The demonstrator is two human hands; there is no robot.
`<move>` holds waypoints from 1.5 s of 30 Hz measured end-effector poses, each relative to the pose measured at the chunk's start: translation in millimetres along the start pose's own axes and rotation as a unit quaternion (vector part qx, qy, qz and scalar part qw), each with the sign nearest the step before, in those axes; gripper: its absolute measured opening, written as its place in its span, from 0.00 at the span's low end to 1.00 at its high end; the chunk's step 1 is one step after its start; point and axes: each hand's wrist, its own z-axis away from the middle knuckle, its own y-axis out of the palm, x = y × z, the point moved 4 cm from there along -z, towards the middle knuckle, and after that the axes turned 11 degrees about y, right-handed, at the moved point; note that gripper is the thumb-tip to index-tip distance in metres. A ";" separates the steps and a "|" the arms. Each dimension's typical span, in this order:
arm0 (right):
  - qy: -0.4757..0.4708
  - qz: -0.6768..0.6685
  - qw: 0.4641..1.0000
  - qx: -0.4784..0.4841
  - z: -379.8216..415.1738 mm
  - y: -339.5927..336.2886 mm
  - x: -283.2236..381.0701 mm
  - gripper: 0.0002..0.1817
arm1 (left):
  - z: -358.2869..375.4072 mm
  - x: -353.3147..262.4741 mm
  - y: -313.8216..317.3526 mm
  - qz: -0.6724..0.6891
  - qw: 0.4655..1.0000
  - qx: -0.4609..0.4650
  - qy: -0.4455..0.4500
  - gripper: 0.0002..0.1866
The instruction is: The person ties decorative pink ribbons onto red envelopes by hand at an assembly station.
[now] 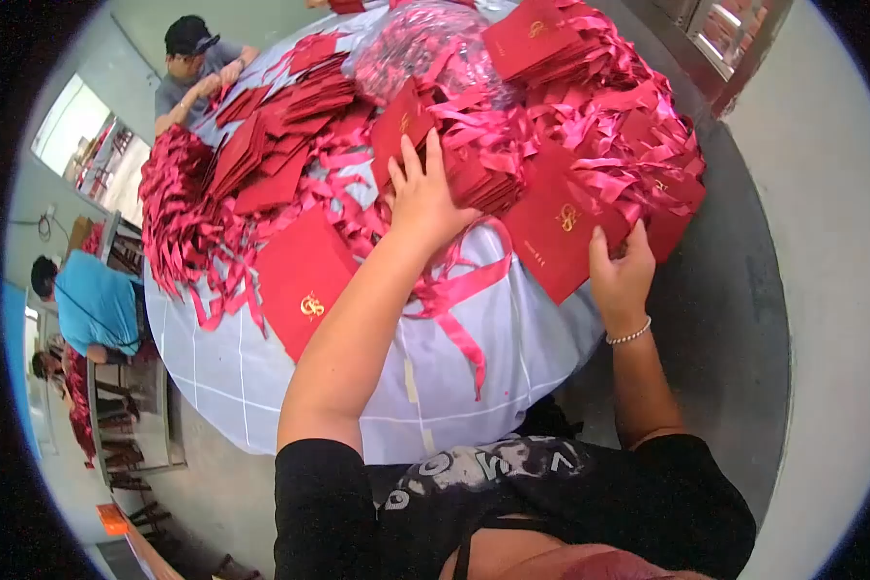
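Red cards or pouches with gold lettering and pink ribbons cover the table. My left hand [423, 198] lies with spread fingers on a stack of red pouches [478, 179] near the middle. At the right, my right hand [623, 271] has its thumb and fingers at the lower edge of a red pouch [556, 217] with a gold logo; its fingers are apart, and pink ribbon [619, 179] lies just above them. Another red pouch [304, 275] rests flat to the left of my left forearm. A loose pink ribbon [464, 295] hangs between my hands.
A clear plastic bag [382, 58] of pink ribbons sits at the back. More pouches [271, 135] are piled at the left. A person in a cap [198, 68] works across the table. Another person in blue [97, 304] is at the far left, beside other tables.
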 end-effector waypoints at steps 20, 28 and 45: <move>-0.222 0.135 0.953 -0.157 -88.9 -15.0 -23.4 0.09 | -59.9 -72.9 23.2 0.008 0.980 -0.107 0.170 0.41; -0.117 0.110 0.981 -0.105 -64.6 -21.0 -46.4 0.22 | -18.6 -49.1 26.8 0.077 0.966 -0.114 0.217 0.47; -0.200 0.101 0.959 -0.172 -13.4 -38.1 -29.1 0.44 | 158.9 87.4 -79.8 0.041 0.989 -0.140 0.025 0.29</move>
